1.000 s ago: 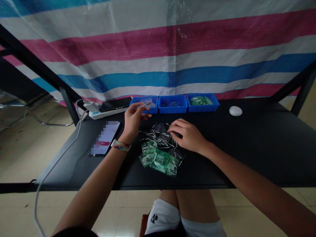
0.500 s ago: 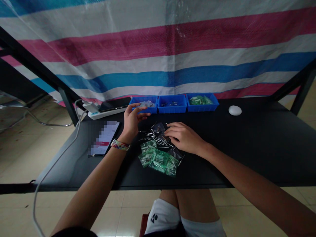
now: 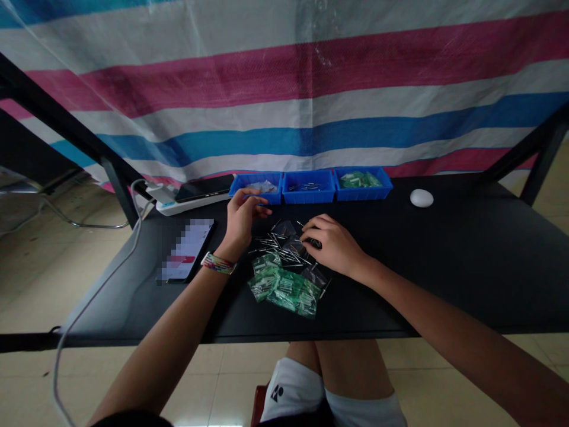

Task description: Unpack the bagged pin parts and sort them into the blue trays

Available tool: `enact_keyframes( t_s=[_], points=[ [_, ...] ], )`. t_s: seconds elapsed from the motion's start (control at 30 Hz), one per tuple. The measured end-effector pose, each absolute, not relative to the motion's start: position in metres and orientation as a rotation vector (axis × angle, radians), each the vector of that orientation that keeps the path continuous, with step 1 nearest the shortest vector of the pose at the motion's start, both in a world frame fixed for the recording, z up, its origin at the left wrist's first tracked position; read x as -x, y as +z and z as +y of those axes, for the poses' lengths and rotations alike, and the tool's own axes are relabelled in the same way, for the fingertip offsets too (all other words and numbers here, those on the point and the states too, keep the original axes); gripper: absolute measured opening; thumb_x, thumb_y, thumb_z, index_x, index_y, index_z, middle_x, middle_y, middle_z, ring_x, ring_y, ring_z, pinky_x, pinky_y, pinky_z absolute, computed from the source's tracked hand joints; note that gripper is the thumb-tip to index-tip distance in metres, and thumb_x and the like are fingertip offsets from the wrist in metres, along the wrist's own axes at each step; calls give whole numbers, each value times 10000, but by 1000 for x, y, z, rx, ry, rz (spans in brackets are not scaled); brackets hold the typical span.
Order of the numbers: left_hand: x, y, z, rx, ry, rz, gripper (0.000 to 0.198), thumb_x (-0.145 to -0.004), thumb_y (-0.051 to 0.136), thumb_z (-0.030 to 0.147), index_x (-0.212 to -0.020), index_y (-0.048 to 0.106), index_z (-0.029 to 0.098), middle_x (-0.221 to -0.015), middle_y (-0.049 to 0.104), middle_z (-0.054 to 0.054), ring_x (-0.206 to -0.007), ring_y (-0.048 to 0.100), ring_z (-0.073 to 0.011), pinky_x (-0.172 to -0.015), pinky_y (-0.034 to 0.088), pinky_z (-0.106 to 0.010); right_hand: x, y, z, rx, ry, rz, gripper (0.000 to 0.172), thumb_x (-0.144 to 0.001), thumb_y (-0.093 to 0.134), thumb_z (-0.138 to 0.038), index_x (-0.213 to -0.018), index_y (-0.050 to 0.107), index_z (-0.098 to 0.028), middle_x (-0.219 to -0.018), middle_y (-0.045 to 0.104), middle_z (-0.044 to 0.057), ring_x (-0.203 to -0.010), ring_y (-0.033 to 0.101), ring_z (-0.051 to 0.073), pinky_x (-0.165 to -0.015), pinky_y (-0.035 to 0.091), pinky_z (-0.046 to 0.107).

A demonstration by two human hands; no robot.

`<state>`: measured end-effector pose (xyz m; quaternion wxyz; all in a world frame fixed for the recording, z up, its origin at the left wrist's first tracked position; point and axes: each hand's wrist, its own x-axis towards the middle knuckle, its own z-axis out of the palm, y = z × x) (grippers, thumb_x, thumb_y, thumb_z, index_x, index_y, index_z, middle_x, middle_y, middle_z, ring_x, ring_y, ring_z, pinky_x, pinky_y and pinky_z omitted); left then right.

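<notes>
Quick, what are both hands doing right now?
Left hand: loosely open, nothing visibly held.
Right hand: curled at thin silvery metal rods; can't tell whether it grips one.

From my remote seat I see a black surface (image 3: 444, 273), three blue trays (image 3: 309, 197) at 12 o'clock, translucent green packets (image 3: 287, 290) at 6 o'clock, silvery rods (image 3: 284, 252) between those, a white rounded object (image 3: 421, 198) at 3 o'clock, a multicoloured wristband (image 3: 217, 263) at 8 o'clock, and a magenta, blue and greyish-white striped sheet (image 3: 249, 83) filling 12 o'clock
</notes>
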<state>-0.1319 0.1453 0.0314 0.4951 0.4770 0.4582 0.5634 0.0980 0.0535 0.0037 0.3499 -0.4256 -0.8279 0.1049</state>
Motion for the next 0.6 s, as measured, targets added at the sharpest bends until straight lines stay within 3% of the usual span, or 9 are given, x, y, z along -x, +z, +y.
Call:
enact_keyframes(
  t_s=[0.17,0.37,0.6],
  points=[
    [130,31,145,-1157,1354,1123,254,-717,673,235,-955,609,177,-763,714,6,-530,680,-110,-516,509,-201,-97,2,54,1127,312,-2107,201,-858,726,-14,-885,770,-209,-1029,757,90,-1062,651,281,-951,575,453],
    [130,30,144,-1190,1342,1102,201,-736,669,231,-923,618,178,-759,699,1,-531,660,-107,-534,516,-209,-97,3,55,1106,255,-2169,175,-991,655,-86,-933,758,-214,-1045,753,95,-1082,641,284,-976,550,471],
    [129,34,139,-1291,1303,1060,163,-748,677,251,-891,644,181,-739,681,7,-545,645,-112,-544,507,-213,-97,12,54,1087,311,-2007,163,-1022,611,-119,-963,714,-230,-992,732,80,-1008,655,272,-912,538,437]
  ],
)
